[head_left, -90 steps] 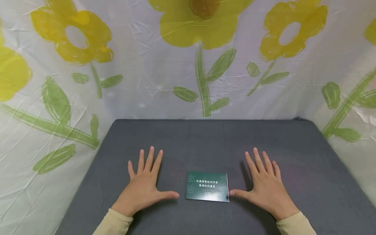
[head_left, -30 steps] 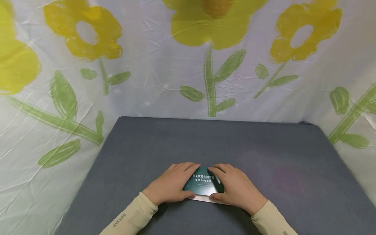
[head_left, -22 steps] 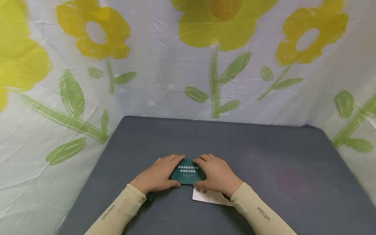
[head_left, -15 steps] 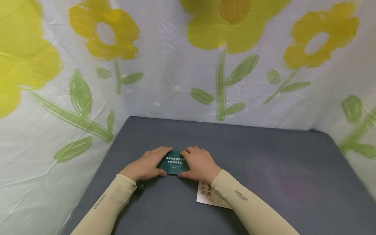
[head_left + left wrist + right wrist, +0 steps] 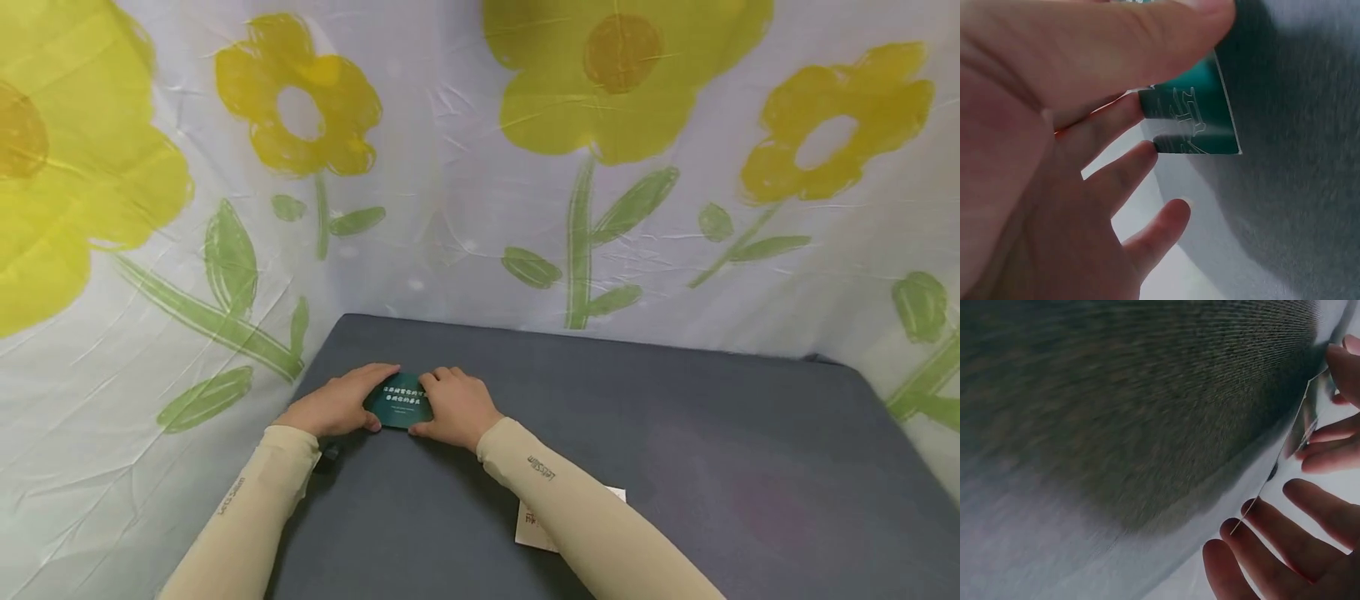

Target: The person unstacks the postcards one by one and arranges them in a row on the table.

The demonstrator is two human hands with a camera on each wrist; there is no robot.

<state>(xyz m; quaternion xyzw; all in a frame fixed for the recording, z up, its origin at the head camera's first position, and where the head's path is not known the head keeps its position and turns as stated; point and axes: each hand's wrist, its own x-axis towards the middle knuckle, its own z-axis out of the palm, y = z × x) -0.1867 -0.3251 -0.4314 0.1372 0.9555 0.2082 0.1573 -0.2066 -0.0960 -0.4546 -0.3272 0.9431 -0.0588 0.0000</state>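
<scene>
Both hands hold a green card point(image 5: 403, 402) with white lettering, over the left part of the grey table. My left hand point(image 5: 330, 407) grips its left side, thumb at the near edge and fingers toward the far edge. From the other side, my right hand point(image 5: 457, 410) grips it the same way, covering its right end. In the left wrist view a corner of the green card point(image 5: 1200, 119) shows beyond the thumb, against the fingertips. A pale card point(image 5: 535, 532) with brownish characters lies on the table, partly hidden under the right forearm.
The grey cloth-covered table point(image 5: 637, 450) reaches back to a white curtain point(image 5: 450, 275) printed with yellow flowers, which also rises along its left and right sides. A small dark object point(image 5: 327, 458) shows below the left cuff point(image 5: 296, 442).
Both hands came together from apart, took hold of the green card and carried it left and away from the body. The pale card beneath it was uncovered and left on the table.
</scene>
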